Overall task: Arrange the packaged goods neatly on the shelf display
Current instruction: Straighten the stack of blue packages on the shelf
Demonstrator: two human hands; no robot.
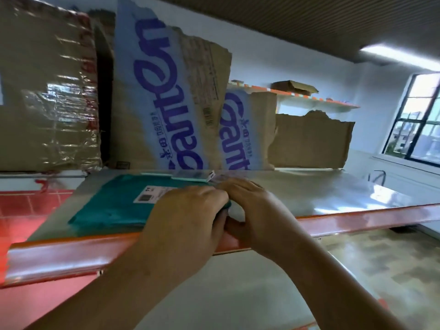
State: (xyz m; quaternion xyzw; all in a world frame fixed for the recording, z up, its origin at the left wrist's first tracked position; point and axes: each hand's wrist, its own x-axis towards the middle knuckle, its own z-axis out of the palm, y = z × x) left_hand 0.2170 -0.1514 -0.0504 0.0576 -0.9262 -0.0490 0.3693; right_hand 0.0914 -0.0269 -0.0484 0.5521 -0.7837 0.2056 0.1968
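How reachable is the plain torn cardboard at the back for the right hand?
Probably reachable, yes: only bare shelf lies between the right hand and the plain torn cardboard.

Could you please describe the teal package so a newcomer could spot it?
Find the grey metal shelf with the orange front rail. On it, the left hand and right hand meet over a flat teal plastic package. Unlike the upright torn cardboard boxes behind, it is flat with a white barcode label.

Blurred, half-hidden label (152, 195) on teal package (112, 208)
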